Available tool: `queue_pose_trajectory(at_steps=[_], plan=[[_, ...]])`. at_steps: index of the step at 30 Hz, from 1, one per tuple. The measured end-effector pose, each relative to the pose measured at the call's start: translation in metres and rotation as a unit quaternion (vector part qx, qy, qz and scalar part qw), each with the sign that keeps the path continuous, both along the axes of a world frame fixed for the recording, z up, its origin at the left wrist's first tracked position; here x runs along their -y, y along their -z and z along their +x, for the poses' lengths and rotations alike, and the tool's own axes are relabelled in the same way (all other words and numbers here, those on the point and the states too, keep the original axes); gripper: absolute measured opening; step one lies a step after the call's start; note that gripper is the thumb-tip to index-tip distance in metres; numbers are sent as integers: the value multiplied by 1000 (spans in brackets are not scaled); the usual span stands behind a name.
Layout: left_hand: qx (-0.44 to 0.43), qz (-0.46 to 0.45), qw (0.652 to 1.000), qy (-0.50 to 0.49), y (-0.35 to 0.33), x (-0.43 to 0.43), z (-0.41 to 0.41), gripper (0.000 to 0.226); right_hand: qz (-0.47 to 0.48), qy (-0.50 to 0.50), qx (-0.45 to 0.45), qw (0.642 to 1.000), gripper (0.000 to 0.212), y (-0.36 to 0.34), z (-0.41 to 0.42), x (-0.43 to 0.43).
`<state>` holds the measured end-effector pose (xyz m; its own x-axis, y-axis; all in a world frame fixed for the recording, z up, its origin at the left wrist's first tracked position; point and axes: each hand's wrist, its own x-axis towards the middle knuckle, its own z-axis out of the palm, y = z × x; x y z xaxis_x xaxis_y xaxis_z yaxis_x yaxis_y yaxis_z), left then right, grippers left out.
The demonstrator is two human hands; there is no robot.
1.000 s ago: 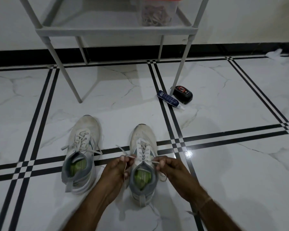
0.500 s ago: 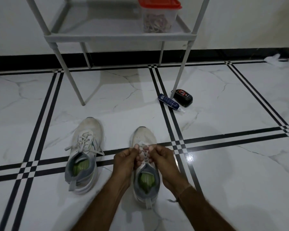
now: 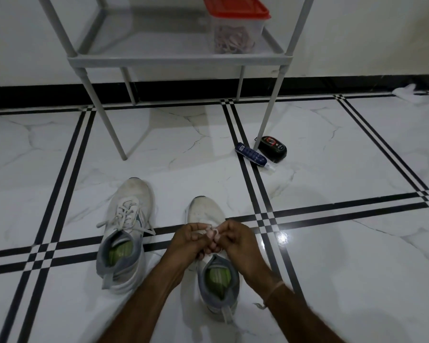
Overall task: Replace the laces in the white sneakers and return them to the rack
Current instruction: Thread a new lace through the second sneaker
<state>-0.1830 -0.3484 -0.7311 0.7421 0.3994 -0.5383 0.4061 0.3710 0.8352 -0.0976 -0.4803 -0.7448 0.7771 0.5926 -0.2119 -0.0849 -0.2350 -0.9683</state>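
Two sneakers: white mesh left sneaker (image 3: 124,233) and right sneaker (image 3: 206,211), side by side on white marble floor (image 3: 332,256).
Two hands: left hand (image 3: 188,243), right hand (image 3: 238,243), both pinching one white lace (image 3: 212,231) over right sneaker.
One grey metal rack (image 3: 178,61): beyond sneakers, bearing one red-lidded clear tub (image 3: 235,33).
By rack leg: one blue tube (image 3: 250,154), one black case (image 3: 273,148).

A second earlier the left hand (image 3: 191,241) and right hand (image 3: 235,243) were apart, one at each side of the right sneaker's (image 3: 206,209) collar, drawing the lace (image 3: 209,230) ends outward. They then closed in over the tongue and moved forward, covering the laced part so that only the toe showed ahead. The lace went from stretched sideways to a small loop pinched between the meeting fingertips. The view also tilted up, showing more of the rack (image 3: 178,61).
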Motion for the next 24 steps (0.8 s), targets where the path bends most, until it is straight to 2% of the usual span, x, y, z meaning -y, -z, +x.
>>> queue_pose_trajectory(at_steps=[3,7,12,15,19,24], plan=[[-26,8,1000,7,1,-5,-1,29,45,-57,-12,997,12,-3,-5,5],[-23,12,1000,-7,-3,0,-1,22,70,-11,-39,997,13,-6,-14,4],[21,65,998,4,-7,8,-9,36,42,60,-29,997,19,-2,-18,0],[32,127,991,0,-5,14,-13,35,6,73,-8,997,20,3,-19,-2],[52,194,979,28,4,14,-15,22,-28,95,19,995,20,6,-18,-5],[73,209,975,11,1,13,-16,8,-50,101,17,993,19,3,-16,-10]])
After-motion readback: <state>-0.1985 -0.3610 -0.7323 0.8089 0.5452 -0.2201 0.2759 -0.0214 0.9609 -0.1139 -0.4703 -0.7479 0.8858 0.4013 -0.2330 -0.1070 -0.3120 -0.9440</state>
